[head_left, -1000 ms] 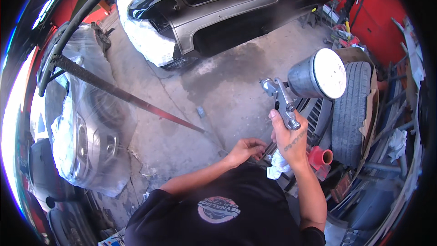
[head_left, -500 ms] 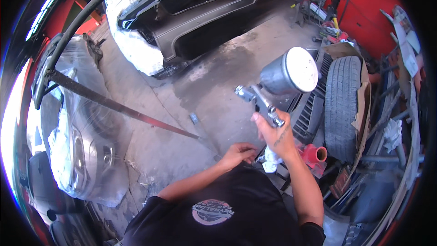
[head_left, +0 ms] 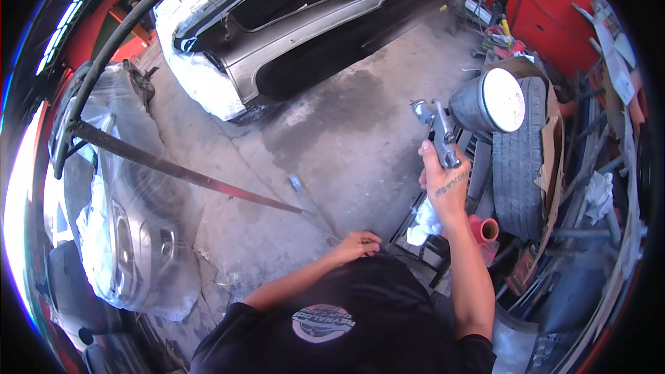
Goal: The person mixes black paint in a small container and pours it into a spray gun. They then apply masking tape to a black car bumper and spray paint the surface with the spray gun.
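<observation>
My right hand (head_left: 447,183) grips a metal paint spray gun (head_left: 442,135) by its handle, out in front of my right side. The gun's grey cup (head_left: 476,102) with a white lid tilts to the right, in front of a tire. Low near my waist, my left hand (head_left: 359,245) has its fingers curled in; whether anything lies within them is hidden. Beyond both hands stands a car body (head_left: 305,52) with a dark grey side and whitish plastic over its near end. The gun is well apart from it.
A dark pole with a reddish stretch (head_left: 201,179) slants across the left. Behind it sits a car front part under clear plastic (head_left: 149,263). To my right are a tire (head_left: 516,166), a red tube (head_left: 485,230), a white cloth (head_left: 425,221) and piled parts.
My right hand has swung the spray gun to the right and slightly up, its cup now overlapping the tire. My left hand has shifted slightly left and down.
</observation>
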{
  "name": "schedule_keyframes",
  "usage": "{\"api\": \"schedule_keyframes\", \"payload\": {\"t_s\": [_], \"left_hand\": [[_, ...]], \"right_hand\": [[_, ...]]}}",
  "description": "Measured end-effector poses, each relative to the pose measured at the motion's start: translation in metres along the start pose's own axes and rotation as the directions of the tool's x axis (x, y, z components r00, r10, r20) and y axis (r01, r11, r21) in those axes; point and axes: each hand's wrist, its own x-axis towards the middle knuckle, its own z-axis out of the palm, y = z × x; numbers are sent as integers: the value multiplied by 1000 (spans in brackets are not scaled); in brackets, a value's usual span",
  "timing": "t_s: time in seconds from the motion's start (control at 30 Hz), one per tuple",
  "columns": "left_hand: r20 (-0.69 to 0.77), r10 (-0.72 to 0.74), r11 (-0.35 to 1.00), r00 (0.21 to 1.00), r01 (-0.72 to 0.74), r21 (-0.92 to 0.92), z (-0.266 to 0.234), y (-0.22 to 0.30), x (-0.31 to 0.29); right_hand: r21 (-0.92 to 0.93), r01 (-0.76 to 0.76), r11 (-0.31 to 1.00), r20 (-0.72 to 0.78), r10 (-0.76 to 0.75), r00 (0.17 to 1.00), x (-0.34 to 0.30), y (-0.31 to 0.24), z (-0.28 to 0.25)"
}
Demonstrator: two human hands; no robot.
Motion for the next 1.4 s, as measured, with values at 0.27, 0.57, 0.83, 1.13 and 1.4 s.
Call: {"api": "schedule_keyframes", "payload": {"t_s": [0.27,0.57,0.83,1.13,1.4], "left_hand": [[-63,53,993,997,-45,113,6,-27,35],[-44,131,974,990,-120,193,-12,-77,55],[-135,57,968,989,-22,251,-33,-77,27],[-123,234,888,964,-161,431,-29,-89,39],[-97,199,890,975,-138,434,-22,-99,64]], "right_hand": [[107,212,971,386,-237,892,-40,-40,6],[77,95,993,417,-119,901,-4,-24,-6],[75,54,996,-13,-53,998,42,-5,-24],[74,81,994,93,-88,992,1,-37,-11],[191,291,937,425,-346,836,-36,-78,12]]}}
